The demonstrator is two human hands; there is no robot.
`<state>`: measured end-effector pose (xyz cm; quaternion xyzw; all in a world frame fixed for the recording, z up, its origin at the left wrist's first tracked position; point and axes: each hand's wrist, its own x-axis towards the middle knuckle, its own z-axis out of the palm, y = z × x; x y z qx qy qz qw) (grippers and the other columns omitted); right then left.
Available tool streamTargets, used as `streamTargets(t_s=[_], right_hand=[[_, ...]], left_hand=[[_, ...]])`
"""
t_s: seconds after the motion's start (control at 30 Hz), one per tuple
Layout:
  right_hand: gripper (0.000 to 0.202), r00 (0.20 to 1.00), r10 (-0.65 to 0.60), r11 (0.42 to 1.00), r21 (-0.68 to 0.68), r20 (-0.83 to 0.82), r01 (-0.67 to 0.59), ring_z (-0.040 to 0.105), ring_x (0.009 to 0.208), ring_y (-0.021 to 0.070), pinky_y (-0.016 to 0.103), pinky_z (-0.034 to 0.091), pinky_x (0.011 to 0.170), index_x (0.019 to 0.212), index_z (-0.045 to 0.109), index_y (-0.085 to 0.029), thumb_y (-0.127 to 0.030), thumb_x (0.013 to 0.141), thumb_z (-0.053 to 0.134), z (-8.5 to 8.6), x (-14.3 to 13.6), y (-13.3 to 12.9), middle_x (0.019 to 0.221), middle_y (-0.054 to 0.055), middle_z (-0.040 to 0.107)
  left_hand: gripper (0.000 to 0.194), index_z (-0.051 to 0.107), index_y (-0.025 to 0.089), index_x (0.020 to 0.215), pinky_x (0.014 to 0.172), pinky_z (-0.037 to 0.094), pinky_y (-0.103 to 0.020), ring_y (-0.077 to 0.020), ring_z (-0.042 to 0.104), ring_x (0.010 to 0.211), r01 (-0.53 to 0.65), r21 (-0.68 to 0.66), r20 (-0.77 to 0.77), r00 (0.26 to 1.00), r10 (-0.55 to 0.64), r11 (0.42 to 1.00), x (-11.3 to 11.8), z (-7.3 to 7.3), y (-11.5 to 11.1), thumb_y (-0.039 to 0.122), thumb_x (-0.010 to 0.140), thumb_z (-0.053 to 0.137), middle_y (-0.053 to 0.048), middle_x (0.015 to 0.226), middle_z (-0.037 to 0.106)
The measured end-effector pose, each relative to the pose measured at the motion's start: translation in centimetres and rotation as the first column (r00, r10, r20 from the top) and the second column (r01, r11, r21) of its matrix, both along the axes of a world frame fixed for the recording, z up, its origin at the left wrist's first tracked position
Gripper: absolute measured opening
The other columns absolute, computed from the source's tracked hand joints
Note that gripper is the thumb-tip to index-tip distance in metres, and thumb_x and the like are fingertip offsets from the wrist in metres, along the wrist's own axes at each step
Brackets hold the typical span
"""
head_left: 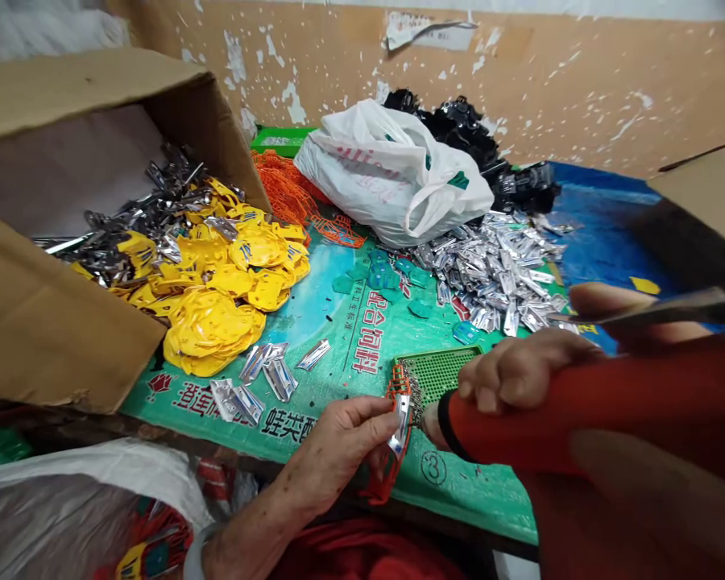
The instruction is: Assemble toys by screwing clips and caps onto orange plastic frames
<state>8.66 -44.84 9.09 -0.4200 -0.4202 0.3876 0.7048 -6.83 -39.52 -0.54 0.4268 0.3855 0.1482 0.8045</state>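
Note:
Low in the middle, my left hand [341, 443] pinches an orange plastic part [380, 486] at the table's front edge. A shiny silver metal plate [401, 419] lies against that part, under my fingertips. My right hand [525, 370] wraps round a red power screwdriver [537, 419], blurred and close to the camera. Its nose points left at the plate; whether the bit touches is too small to tell. Just behind, a green mesh tray [450, 354] holds many small screws [416, 391], partly hidden by the screwdriver.
Yellow plastic pieces [217, 322] spill from a cardboard box [54, 322] on the left. Loose silver plates [278, 374] lie before them. Behind are orange netlike parts [283, 189], a white plastic bag [368, 177], a silver plate heap [495, 266] and black parts [465, 133]. Another box [706, 201] stands right.

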Motion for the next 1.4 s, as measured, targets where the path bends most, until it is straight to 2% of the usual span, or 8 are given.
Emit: streamTargets(t_s=[0.17,0.57,0.7,0.8,0.9,1.07,1.27,1.4], right_hand=[[0.043,0.999,-0.032,0.999,0.0,-0.033,0.032,0.059,0.072,0.0158,0.033,0.056,0.071,0.113,0.059,-0.033,-0.026,0.074,0.075,-0.1,-0.9,-0.1,0.076,-0.001,0.062],[0.045,0.993,-0.019,1.0,-0.017,0.116,0.021,0.06,0.069,0.0174,0.037,0.055,0.07,0.115,0.056,-0.034,-0.035,0.074,0.074,-0.2,-0.1,-0.1,0.075,-0.001,0.062],[0.03,0.996,-0.022,0.999,-0.031,0.09,0.025,0.061,0.064,0.0153,0.031,0.056,0.065,0.098,0.065,-0.031,-0.033,0.071,0.077,-0.4,-0.3,0.0,0.07,-0.002,0.063],[0.011,0.998,-0.02,0.998,-0.061,0.064,0.023,0.061,0.06,0.0167,0.033,0.057,0.061,0.079,0.066,-0.026,-0.037,0.077,0.07,-0.8,-0.5,0.0,0.067,0.001,0.061],[0.015,0.997,-0.021,0.997,-0.066,0.069,0.025,0.062,0.059,0.0188,0.036,0.057,0.06,0.075,0.065,-0.026,-0.039,0.083,0.061,-1.1,-0.6,0.0,0.066,0.002,0.061],[0.016,0.993,-0.03,0.997,-0.064,0.11,0.037,0.062,0.056,0.0192,0.037,0.057,0.056,0.073,0.063,-0.025,-0.04,0.076,0.068,-1.0,-0.7,-0.1,0.065,0.001,0.061],[0.017,0.982,-0.09,0.99,-0.097,0.167,0.107,0.061,0.062,0.0176,0.041,0.055,0.073,0.075,0.062,-0.025,-0.027,0.068,0.077,-0.5,-0.8,-0.3,0.071,-0.001,0.063],[0.023,0.983,-0.075,0.995,-0.059,0.165,0.086,0.056,0.052,0.0171,0.038,0.052,0.059,0.066,0.059,-0.026,-0.042,0.067,0.075,-1.3,-0.4,0.5,0.059,-0.002,0.059]], left_hand=[[0.037,0.067,0.012,0.093,0.043,0.037,-0.017,-0.0058,0.042,0.042,-0.02,0.063,-0.037,0.999,0.022,0.998,0.1,0.2,0.0,0.047,0.081,0.061,0.006,0.049,0.049],[0.038,0.067,0.013,0.096,0.043,0.037,-0.018,-0.0061,0.043,0.044,0.006,0.11,-0.033,0.999,-0.002,0.994,0.3,0.0,-0.1,0.048,0.083,0.059,0.006,0.055,0.051],[0.038,0.067,0.013,0.098,0.043,0.036,-0.018,-0.007,0.046,0.044,0.017,0.106,-0.039,0.999,-0.013,0.994,0.3,0.1,-0.2,0.048,0.084,0.058,0.005,0.055,0.053],[0.037,0.066,0.013,0.097,0.041,0.033,-0.018,-0.0074,0.046,0.041,0.022,0.094,-0.049,0.999,-0.018,0.995,0.4,0.1,-0.3,0.047,0.084,0.057,0.005,0.052,0.052],[0.038,0.065,0.013,0.096,0.041,0.034,-0.018,-0.0075,0.046,0.04,0.03,0.097,-0.058,0.998,-0.025,0.995,0.4,0.1,-0.3,0.048,0.084,0.056,0.006,0.05,0.05],[0.036,0.065,0.014,0.095,0.042,0.036,-0.019,-0.0072,0.045,0.041,0.035,0.136,-0.066,0.997,-0.026,0.99,0.5,0.5,-0.3,0.047,0.085,0.055,0.006,0.052,0.05],[0.035,0.064,0.014,0.091,0.042,0.033,-0.02,-0.0086,0.042,0.043,0.003,0.185,-0.086,0.996,0.013,0.983,0.9,0.6,-0.4,0.047,0.082,0.056,0.006,0.052,0.049],[0.032,0.065,0.014,0.083,0.042,0.03,-0.02,-0.0088,0.04,0.043,-0.034,0.225,-0.115,0.991,0.061,0.974,1.4,1.1,-0.6,0.044,0.083,0.053,0.005,0.05,0.047]])
